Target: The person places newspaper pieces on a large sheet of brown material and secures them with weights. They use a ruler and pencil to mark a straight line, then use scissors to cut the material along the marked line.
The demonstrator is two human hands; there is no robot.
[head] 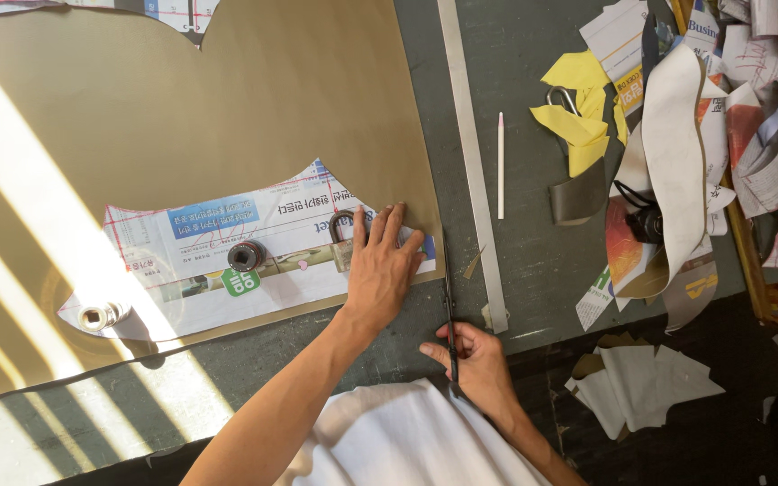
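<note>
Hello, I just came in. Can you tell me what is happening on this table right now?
A person is cutting a large tan sheet on a dark worktable. The left hand presses flat on the sheet's lower right corner, beside a printed paper pattern held down by a padlock and small round weights. The right hand holds scissors whose blades point up along the sheet's right edge. A long metal ruler and a white pencil lie to the right, near a pile of paper scraps.
</note>
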